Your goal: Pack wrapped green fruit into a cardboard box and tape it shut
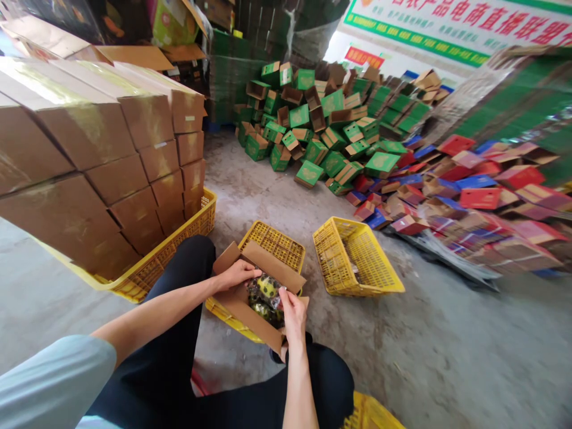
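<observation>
An open cardboard box (254,314) stands on a yellow crate (272,241) between my knees, its flaps spread outward. Inside it lie yellow-green round items (269,287) in clear plastic with dark spots; they look like fruit, but I cannot tell the kind. My left hand (238,274) reaches over the box's far left side, its fingers pinching an edge of the clear plastic. On the opposite side my right hand (294,314) pinches the plastic near its right end, thumb and forefinger together.
A tilted yellow basket (328,256) stands to the right of the box. Stacked brown cartons (102,143) rise from a yellow crate (167,268) on the left. Heaps of green boxes (309,173) and red and blue boxes (480,198) cover the floor behind. Another yellow crate (370,414) shows at the bottom edge.
</observation>
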Motion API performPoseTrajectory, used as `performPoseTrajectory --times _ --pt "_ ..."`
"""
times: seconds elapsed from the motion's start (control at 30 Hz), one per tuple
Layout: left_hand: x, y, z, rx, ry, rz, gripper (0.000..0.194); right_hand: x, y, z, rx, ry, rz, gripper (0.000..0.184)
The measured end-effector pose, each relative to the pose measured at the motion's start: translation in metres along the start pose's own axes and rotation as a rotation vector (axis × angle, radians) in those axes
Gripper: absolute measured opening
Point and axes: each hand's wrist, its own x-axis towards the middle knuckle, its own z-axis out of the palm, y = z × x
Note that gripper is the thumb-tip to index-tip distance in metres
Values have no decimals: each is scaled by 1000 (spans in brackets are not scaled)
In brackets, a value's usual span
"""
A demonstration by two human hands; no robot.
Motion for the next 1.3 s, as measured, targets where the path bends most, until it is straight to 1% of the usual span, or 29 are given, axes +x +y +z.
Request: performPoseTrajectory --times 0.17,0.3,0.37,0.4,0.47,0.53,0.6,0.7,0.8,0.87,1.0,1.1,1.23,1.3 --pt "1 0 1 -46 9 -8 64 3 5 1 50 -31 20 66" --pt "0 5 2 -87 -20 -6 62 6 9 2 83 -22 37 67" --pt "-2 7 3 -126 -2 -10 60 7 10 3 90 -16 38 68" --pt "-2 8 3 -154 13 -16 63 7 10 3 88 -15 36 67" --pt "-4 9 4 -203 26 -37 76 6 8 3 69 -14 23 66" --pt "-4 8 4 -236 0 -56 90 5 5 2 40 -9 4 64" --pt "-5 7 5 -267 -40 -73 100 3 2 2 23 -7 -13 62" --pt "-5 6 6 -314 -92 -97 105 0 -2 2 27 -26 -14 63" --pt "-6 7 6 -332 -121 -95 98 -1 -2 3 51 -36 7 66" --pt "-7 8 5 -331 -104 -88 92 -2 0 4 71 -58 26 66" --pt "-5 7 4 -298 7 -94 83 1 2 6 164 -98 56 65" --pt "-1 3 2 -264 79 -96 77 1 0 6 239 -111 33 72" --pt "1 1 1 -312 103 -91 71 -4 -2 6 263 -234 -20 86" --pt "1 1 1 -325 95 -100 67 -7 -2 7 285 -291 -48 85"
